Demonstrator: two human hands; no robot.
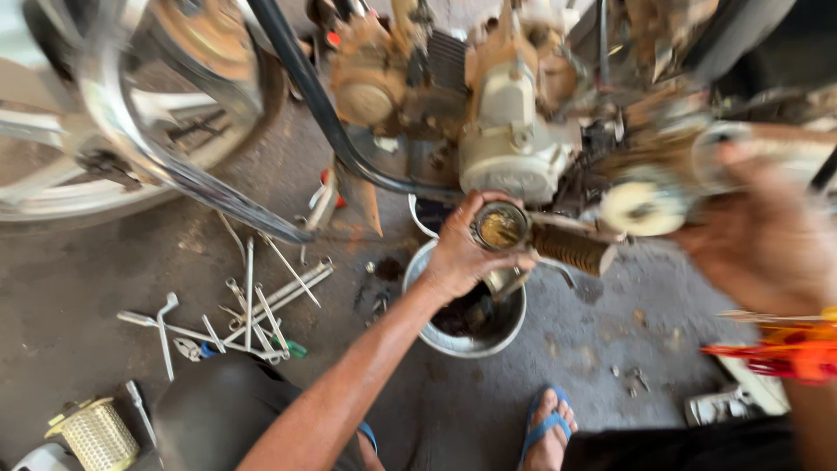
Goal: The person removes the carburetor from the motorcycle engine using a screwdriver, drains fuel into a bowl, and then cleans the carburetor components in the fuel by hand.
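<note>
Left hand (459, 253): fingers curled round a small round cup (500, 228), open mouth facing the camera, brownish residue inside. Thumb on the near side, fingers wrapped over the far rim; grip closed on the cup. Cup sits just below the engine (506, 131) of a motorcycle and just beside the ribbed footpeg (571, 249). It is held above a metal bowl (501, 336) on the floor; dark oily contents in the bowl.

Right hand (767, 240): blurred, raised near the right side of the engine, close to a pale round part (641, 208). Cannot tell how far the fingers are spread, nor whether they hold anything. Orange threads (789, 349) at the wrist.

Surroundings: chrome exhaust pipe (174, 170) runs diagonally at left, wheel (52, 187) behind it. Loose wrenches (253, 305) scattered on the concrete floor left of the bowl, well apart from both hands. A pale perforated cylinder (94, 432) lies at lower left. Foot in a blue sandal (547, 427) near the bowl.
</note>
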